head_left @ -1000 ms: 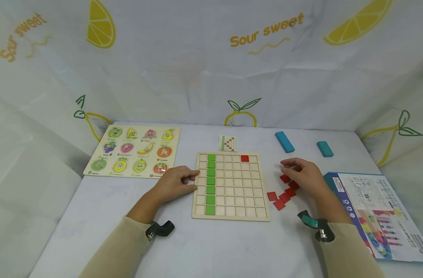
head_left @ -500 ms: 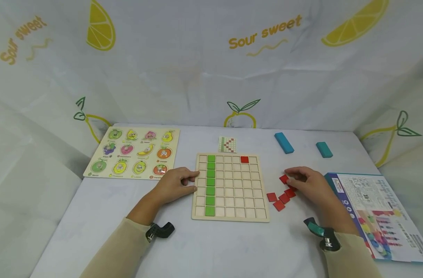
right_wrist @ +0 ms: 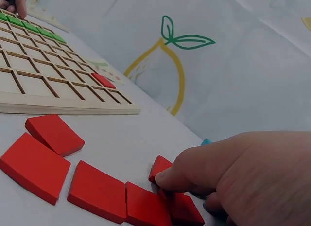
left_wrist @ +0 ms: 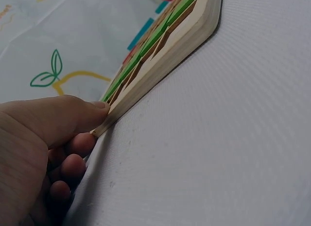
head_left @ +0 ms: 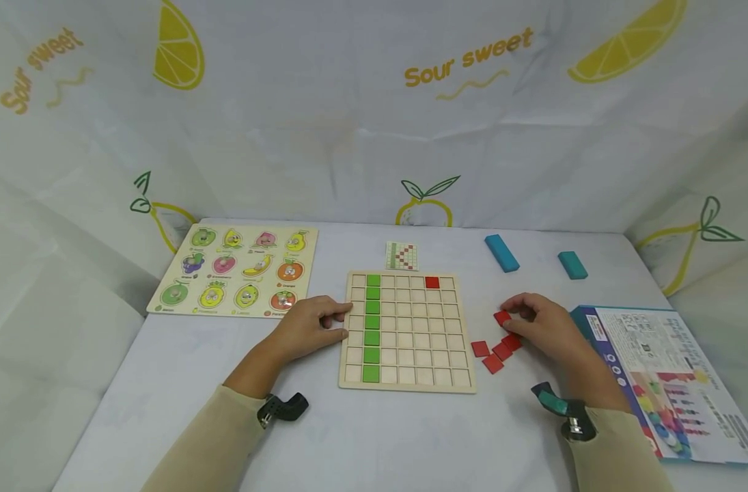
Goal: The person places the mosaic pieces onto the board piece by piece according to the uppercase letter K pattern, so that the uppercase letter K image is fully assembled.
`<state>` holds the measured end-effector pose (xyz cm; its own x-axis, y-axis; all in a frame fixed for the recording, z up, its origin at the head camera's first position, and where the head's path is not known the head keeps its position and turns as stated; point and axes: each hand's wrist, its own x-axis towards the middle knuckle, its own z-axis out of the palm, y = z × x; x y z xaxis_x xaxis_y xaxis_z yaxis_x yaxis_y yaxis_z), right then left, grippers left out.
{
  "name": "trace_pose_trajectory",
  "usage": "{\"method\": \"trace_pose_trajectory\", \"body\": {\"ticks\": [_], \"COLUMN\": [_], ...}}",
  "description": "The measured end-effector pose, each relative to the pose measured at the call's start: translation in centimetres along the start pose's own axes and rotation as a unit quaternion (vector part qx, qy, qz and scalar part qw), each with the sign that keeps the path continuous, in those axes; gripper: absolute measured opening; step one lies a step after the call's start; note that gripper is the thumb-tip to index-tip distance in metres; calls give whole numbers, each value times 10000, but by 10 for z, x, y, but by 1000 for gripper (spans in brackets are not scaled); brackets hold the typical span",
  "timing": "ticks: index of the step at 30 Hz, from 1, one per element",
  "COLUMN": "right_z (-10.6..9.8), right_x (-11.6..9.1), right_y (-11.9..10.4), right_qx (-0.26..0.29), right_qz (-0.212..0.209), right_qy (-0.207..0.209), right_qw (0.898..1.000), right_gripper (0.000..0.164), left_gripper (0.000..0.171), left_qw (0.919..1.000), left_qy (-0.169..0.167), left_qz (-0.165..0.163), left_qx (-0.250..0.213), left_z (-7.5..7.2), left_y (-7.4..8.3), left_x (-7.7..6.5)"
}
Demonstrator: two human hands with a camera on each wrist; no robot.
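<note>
A wooden grid board (head_left: 410, 389) lies flat in the middle of the table, with one column of green tiles (head_left: 371, 322) and a single red tile (head_left: 432, 282) near its top right. My left hand (head_left: 306, 328) holds the board's left edge, thumb on the rim and other fingers curled beside it in the left wrist view. To the right of the board lie several loose red tiles (head_left: 493, 363). Over the far end of this group, my right hand (head_left: 546, 326) pinches a red tile (right_wrist: 158, 166) with thumb and bent fingers; its fingers hide part of the tiles there.
A small pattern card (head_left: 402, 255) lies behind the board. A fruit puzzle board (head_left: 226, 301) is at back left. Two blue-green blocks (head_left: 502, 253) sit at back right, and a printed box (head_left: 669, 369) lies on the right. A fabric backdrop (head_left: 324, 137) rises behind the table.
My right hand has come down and slightly toward me onto the red tiles, and its thumb and fingers have closed together there. The left hand and the board have stayed in place.
</note>
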<state>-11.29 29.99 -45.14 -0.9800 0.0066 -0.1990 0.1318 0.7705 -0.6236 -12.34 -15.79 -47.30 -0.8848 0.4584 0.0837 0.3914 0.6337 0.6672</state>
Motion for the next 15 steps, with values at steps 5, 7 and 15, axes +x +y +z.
{"method": "trace_pose_trajectory", "body": {"ticks": [5,7,15], "right_z": [-1,-3,-13], "right_x": [2,3,6], "right_y": [0,2,1], "right_qx": [79,118,211], "right_qz": [89,69,-5], "right_qy": [17,12,-170], "right_qw": [9999,9999,9996], "right_gripper": [33,30,28], "left_gripper": [50,51,51], "left_qw": [10000,9999,10000], "left_qy": [-8,-5,-18], "left_qz": [-65,-90,-81], "left_qx": [-48,-44,29], "left_z": [-1,-1,-1], "left_y": [1,2,2], "left_x": [-1,-1,-1]}}
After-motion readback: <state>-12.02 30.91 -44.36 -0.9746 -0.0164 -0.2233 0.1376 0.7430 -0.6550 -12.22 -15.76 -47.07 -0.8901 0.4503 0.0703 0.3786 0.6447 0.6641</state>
